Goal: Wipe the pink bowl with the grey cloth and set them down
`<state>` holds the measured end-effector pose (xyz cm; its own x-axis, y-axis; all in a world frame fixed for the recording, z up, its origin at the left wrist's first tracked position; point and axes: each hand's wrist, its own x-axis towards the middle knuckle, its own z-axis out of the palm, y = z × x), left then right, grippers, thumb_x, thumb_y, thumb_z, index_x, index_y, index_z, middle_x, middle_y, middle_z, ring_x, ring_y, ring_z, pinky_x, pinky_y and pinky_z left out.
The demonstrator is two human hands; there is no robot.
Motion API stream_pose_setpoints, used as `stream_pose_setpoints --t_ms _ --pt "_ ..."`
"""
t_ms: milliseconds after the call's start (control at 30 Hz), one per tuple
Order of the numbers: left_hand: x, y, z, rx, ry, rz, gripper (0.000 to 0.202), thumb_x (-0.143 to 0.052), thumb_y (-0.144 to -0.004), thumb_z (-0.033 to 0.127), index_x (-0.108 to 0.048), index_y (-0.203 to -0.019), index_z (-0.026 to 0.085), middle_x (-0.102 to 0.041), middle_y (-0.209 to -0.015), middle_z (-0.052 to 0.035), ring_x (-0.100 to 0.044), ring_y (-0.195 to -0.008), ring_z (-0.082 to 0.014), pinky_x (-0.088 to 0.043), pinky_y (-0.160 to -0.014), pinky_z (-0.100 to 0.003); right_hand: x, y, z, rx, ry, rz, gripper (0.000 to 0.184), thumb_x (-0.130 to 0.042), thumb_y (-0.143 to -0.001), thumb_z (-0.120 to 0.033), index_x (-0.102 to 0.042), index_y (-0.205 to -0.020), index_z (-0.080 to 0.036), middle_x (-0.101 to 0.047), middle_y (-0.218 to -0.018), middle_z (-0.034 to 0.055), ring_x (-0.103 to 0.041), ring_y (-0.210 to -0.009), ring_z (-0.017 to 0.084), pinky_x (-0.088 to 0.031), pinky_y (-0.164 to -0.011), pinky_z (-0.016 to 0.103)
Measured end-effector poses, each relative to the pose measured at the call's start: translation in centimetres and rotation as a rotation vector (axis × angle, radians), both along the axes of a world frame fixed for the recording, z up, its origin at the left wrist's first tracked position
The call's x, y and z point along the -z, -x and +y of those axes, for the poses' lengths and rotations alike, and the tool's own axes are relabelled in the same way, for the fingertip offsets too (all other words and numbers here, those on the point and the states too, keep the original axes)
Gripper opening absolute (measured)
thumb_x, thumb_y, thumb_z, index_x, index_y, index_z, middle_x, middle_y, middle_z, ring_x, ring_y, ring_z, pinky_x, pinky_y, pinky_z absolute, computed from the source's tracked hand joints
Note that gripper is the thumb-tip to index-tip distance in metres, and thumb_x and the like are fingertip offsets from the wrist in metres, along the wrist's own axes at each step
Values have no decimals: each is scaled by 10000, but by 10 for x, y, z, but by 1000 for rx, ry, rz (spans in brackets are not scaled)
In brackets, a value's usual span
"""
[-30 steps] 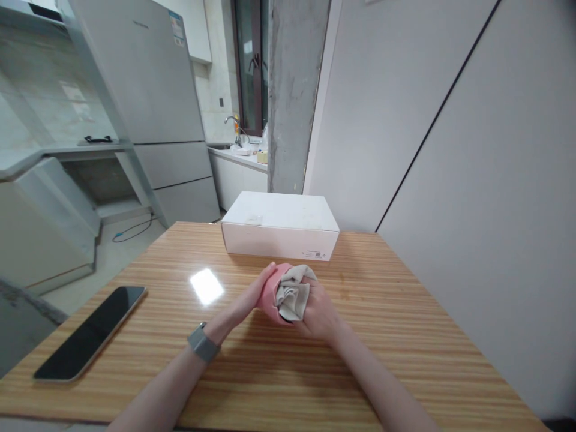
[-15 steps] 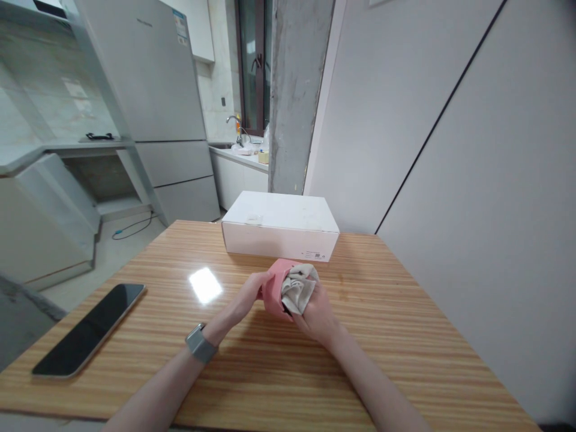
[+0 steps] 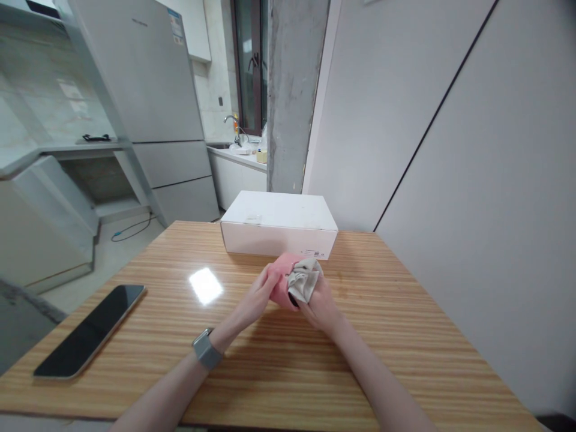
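Observation:
My left hand (image 3: pixel 261 295) is closed around the left side of a pink cup-like container (image 3: pixel 279 290), which is tipped so that its dark opening faces right. Its exact kind I cannot make out. A crumpled light grey cloth (image 3: pixel 305 279) bunches at that opening. My right hand (image 3: pixel 320 306) grips the cloth from the right, with its fingertips partly hidden behind the cloth and at the container's rim. Both hands are held over the middle of the wooden table (image 3: pixel 396 336).
Just beyond my hands, a white box (image 3: pixel 279 225) lies on the table. At the left edge rests a black-screened phone (image 3: pixel 90 333). A fridge (image 3: pixel 153 84), a sink counter and a window stand in the background, with a white wall (image 3: pixel 472 180) on the right.
The pink container has turned a little in my left hand, whose fingers now lie further over its top. The cloth and my right hand have shifted slightly up and right.

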<state>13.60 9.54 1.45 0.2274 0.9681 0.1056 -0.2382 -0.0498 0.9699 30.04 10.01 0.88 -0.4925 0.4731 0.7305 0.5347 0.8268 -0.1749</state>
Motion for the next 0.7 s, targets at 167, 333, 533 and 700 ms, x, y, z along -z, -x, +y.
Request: stream_pose_setpoints --t_ms 167,333,533,700 --pt "3 -6 1 167 149 -318 378 -626 -777 328 -563 -1121 185 -642 -1119 -58 -536 -1119 -212 -363 -1008 -359 2 -3 0 91 40 81 216 -366 -907 -244 -558 -1003 -222 -627 -1000 86 -543 -977 231 -406 -925 449" --pt "-6 -3 6 182 297 -337 512 -457 -832 509 -633 -1045 78 -683 -1045 -128 -554 -1117 -269 -352 -1026 -383 6 3 -4 -64 -66 -140 201 -436 -867 -298 -585 -980 -223 -653 -948 78 -557 -941 236 -384 -971 467" --pt "-6 -3 6 45 138 -94 379 -594 -763 474 -689 -958 162 -702 -1017 -96 -544 -1127 -298 -381 -1002 -388 3 -2 -3 -105 -114 -181 166 -435 -861 -245 -596 -903 -238 -665 -843 64 -588 -880 224 -426 -935 458" --pt "-3 -7 0 47 24 -105 428 -616 -766 458 -614 -1110 204 -617 -1201 -58 -474 -1211 -251 -336 -1046 -353 6 -15 3 -54 -113 -97 173 -454 -867 -284 -596 -937 -214 -656 -899 88 -576 -933 252 -437 -899 468"
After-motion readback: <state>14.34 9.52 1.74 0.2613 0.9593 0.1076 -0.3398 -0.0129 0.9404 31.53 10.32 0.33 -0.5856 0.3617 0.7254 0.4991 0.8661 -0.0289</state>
